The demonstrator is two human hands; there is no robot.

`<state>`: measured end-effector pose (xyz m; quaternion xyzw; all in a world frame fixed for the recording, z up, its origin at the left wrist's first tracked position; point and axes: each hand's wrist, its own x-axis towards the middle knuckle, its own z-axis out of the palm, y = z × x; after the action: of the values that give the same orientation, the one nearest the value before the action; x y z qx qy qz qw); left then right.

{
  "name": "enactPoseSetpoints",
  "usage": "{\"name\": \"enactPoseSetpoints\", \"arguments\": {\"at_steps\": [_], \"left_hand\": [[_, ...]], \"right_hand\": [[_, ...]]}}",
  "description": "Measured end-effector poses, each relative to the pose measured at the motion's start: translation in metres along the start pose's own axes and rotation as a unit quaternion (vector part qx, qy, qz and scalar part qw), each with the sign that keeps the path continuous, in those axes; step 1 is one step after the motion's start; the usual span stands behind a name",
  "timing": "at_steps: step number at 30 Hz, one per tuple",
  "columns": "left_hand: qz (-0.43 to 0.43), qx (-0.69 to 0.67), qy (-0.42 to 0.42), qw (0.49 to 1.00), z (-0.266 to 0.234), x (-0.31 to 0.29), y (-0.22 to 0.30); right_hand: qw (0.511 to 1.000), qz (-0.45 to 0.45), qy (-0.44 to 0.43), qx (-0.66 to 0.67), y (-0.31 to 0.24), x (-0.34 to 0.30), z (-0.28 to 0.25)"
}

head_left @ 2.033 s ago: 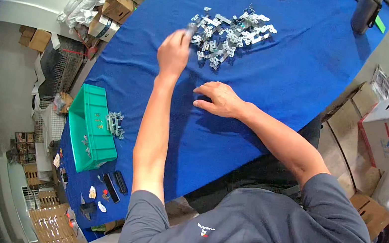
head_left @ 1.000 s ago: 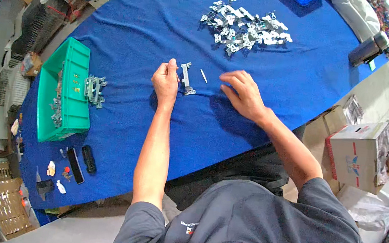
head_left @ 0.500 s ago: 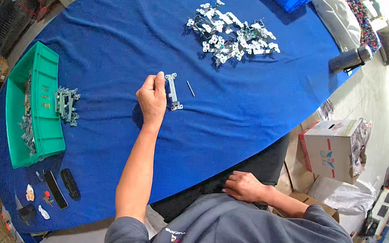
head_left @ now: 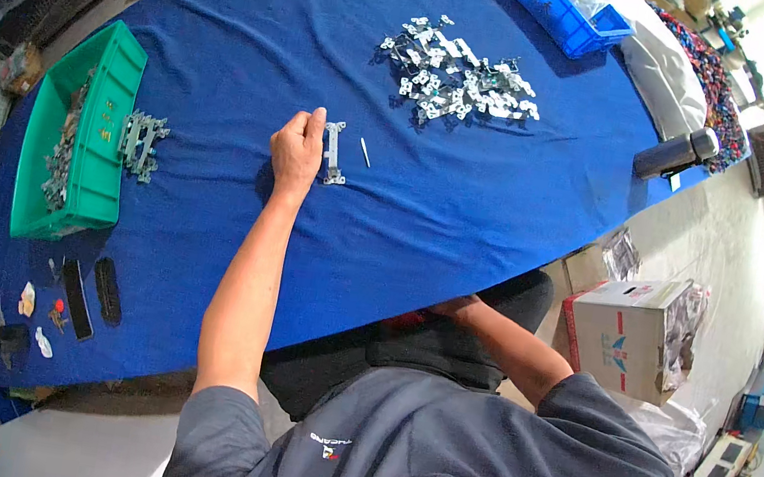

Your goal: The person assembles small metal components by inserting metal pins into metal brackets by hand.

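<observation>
My left hand [head_left: 296, 152] is closed, thumb upright against the curled fingers, over the blue cloth. What its fingers hold, if anything, is hidden. Just right of it is a long grey metal bracket [head_left: 333, 154] with wider, lobed ends; I cannot tell whether the fingers touch it. A thin, pale metal pin [head_left: 365, 152] lies a little further right, apart from the bracket. My right hand [head_left: 453, 305] is low, at the table's near edge by the dark trousers, its fingers hidden.
At the far side sits a loose heap of metal brackets [head_left: 460, 77]. A green crate [head_left: 110, 139] of metal parts stands left, with more brackets [head_left: 141, 145] beside it. A blue crate [head_left: 559, 13] and a flask [head_left: 676, 154] are at the far right, a phone [head_left: 77, 300] near left.
My right hand has moved left from the thigh to the table's near edge, and its fingers no longer show. My left hand stays beside the bracket. The whole view has shifted.
</observation>
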<state>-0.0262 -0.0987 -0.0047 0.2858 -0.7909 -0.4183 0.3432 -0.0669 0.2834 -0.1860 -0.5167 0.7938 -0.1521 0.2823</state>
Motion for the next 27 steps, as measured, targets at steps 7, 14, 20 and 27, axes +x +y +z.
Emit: {"name": "enactPoseSetpoints", "arguments": {"at_steps": [7,14,20,27], "left_hand": [[0.025,0.032,0.016,0.999,0.001,0.002,0.0],[0.045,0.052,0.027,0.997,0.003,0.003,0.0],[0.046,0.08,0.035,0.995,0.004,0.005,-0.002],[0.05,0.099,0.036,0.993,0.005,0.007,-0.001]], "right_hand": [[0.999,0.036,0.016,-0.024,0.001,0.031,-0.031],[0.998,0.043,0.029,-0.033,-0.005,0.045,-0.039],[0.998,0.033,0.038,-0.035,-0.015,0.05,-0.038],[0.998,0.011,0.057,-0.021,-0.036,0.045,-0.022]]}}
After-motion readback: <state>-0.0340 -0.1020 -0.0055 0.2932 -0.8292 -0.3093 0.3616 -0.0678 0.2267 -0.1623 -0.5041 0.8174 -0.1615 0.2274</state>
